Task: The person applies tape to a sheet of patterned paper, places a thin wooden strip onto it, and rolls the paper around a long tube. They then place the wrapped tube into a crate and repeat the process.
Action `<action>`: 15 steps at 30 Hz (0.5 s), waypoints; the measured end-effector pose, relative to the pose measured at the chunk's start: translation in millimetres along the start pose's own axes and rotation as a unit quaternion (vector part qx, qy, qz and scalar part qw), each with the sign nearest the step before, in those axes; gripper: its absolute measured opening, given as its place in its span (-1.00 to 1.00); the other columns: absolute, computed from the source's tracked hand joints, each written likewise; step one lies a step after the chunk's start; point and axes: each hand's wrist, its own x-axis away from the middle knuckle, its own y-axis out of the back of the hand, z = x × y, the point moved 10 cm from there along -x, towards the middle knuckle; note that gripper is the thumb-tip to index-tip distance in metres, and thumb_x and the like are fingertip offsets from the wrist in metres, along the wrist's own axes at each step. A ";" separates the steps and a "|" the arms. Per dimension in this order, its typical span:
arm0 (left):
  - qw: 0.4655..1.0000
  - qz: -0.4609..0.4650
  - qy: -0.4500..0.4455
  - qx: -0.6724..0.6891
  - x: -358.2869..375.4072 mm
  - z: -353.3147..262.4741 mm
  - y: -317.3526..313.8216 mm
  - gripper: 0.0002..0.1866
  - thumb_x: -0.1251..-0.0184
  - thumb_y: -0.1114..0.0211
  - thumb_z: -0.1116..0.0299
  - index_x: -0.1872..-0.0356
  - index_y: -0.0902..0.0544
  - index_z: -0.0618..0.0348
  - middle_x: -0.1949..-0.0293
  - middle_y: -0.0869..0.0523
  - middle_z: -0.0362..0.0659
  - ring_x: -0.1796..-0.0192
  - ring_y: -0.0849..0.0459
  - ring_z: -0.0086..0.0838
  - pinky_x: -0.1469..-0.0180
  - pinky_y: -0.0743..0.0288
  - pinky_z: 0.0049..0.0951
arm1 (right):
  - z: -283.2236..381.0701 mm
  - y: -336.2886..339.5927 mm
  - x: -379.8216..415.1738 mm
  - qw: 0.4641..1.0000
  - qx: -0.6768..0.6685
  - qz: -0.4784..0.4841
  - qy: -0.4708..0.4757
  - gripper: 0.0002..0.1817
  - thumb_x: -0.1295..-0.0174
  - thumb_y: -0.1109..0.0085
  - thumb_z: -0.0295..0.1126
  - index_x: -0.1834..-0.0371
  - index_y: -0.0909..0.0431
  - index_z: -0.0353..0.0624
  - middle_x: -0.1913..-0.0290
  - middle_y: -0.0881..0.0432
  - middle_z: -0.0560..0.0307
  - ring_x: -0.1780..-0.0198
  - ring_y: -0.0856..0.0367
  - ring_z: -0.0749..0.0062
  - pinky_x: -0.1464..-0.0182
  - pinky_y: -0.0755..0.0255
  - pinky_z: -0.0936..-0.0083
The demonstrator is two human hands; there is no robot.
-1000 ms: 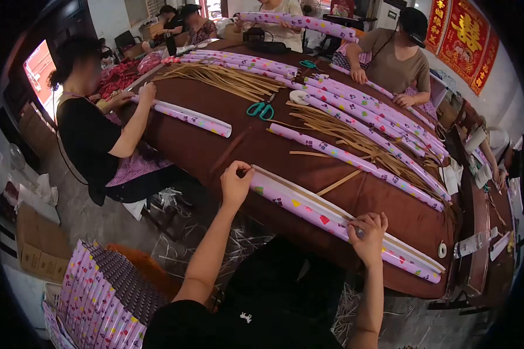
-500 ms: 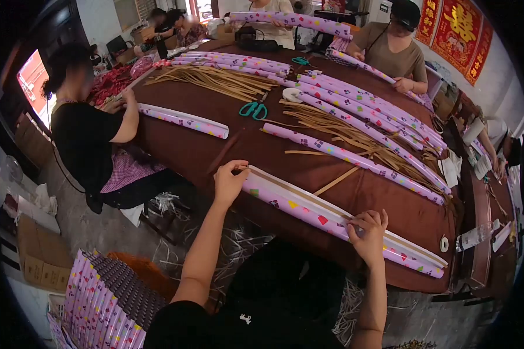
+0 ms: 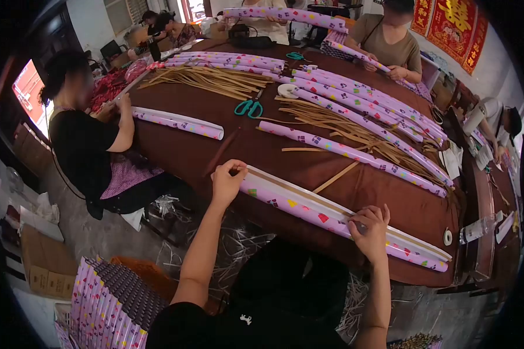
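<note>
Head view: a patterned roll (image 3: 303,211), lilac outside and white within, lies along the near edge of the worktop (image 3: 402,200), held between the person's two hands, with a thin brown strip (image 3: 308,195) running along its open edge. The left hand (image 3: 227,181) pinches the left-end corner, thumb and fingertips closed on it; the right hand (image 3: 370,231), half curled with its outer fingers raised, seems to nip the same edge past the middle. Uneven tension between them could skew the strip or crease the edge, and a slack pinch might let the curl spring closed. Just beyond the hands lies another tube (image 3: 351,156), then loose brown strips (image 3: 326,121); a small white ring (image 3: 446,241) sits right of the right hand, scissors (image 3: 252,103) beyond the left. Farther off, a red banner (image 3: 457,35) bears what looks like a gold double-happiness character; its smaller writing is unreadable.
</note>
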 end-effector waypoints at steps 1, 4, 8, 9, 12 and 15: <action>1.000 0.001 -0.010 -0.003 -0.4 -1.2 -0.2 -0.88 -0.21 -0.36 0.56 0.24 -0.69 0.32 0.36 -0.71 -0.20 0.27 -0.63 -0.56 0.14 -0.50 -0.49 | -0.2 0.0 0.1 1.000 0.003 -0.002 0.002 -0.89 -0.04 -0.35 -0.32 0.42 -0.73 -0.10 0.26 -0.69 0.27 -0.10 -0.52 0.30 -0.51 0.13 -0.06; 0.999 0.001 -0.028 -0.018 -0.2 -9.5 -0.1 -0.90 -0.22 -0.36 0.56 0.25 -0.69 0.33 0.39 -0.71 -0.19 0.29 -0.63 -0.56 0.16 -0.50 -0.49 | 1.3 0.9 0.0 1.000 0.003 0.001 0.004 -0.88 -0.04 -0.35 -0.33 0.42 -0.74 -0.11 0.26 -0.68 0.26 -0.11 -0.52 0.29 -0.51 0.13 -0.08; 0.995 -0.011 -0.087 -0.055 -4.7 -4.2 -1.0 -0.87 -0.21 -0.37 0.54 0.23 -0.71 0.33 0.39 -0.74 -0.18 0.29 -0.65 -0.56 0.16 -0.52 -0.48 | 0.0 1.1 1.3 1.000 0.010 -0.008 0.003 -0.88 -0.04 -0.35 -0.33 0.41 -0.74 -0.11 0.26 -0.68 0.24 -0.10 -0.52 0.28 -0.51 0.12 -0.09; 0.994 -0.008 -0.089 -0.056 -4.3 -4.2 -2.6 -0.87 -0.21 -0.37 0.54 0.23 -0.71 0.33 0.39 -0.74 -0.18 0.29 -0.65 -0.56 0.16 -0.52 -0.48 | 1.1 1.5 1.1 1.000 0.010 -0.004 0.003 -0.87 -0.05 -0.35 -0.32 0.41 -0.74 -0.11 0.26 -0.68 0.23 -0.10 -0.52 0.28 -0.51 0.12 -0.09; 0.994 -0.031 -0.094 -0.052 -2.9 -3.9 1.1 -0.84 -0.20 -0.38 0.55 0.19 -0.74 0.30 0.34 -0.76 -0.14 0.26 -0.69 -0.51 0.12 -0.55 -0.46 | 1.3 1.7 0.8 1.000 0.010 -0.003 0.003 -0.87 -0.05 -0.35 -0.31 0.41 -0.74 -0.11 0.26 -0.68 0.23 -0.10 -0.52 0.27 -0.51 0.12 -0.08; 0.985 -0.027 -0.135 -0.100 0.1 -16.3 -0.1 -0.82 -0.22 -0.37 0.53 0.15 -0.77 0.26 0.31 -0.78 -0.09 0.22 -0.73 -0.43 0.10 -0.56 -0.43 | 1.6 1.7 1.4 1.000 0.010 -0.005 0.007 -0.87 -0.05 -0.35 -0.31 0.41 -0.74 -0.10 0.26 -0.68 0.23 -0.10 -0.52 0.28 -0.51 0.12 -0.08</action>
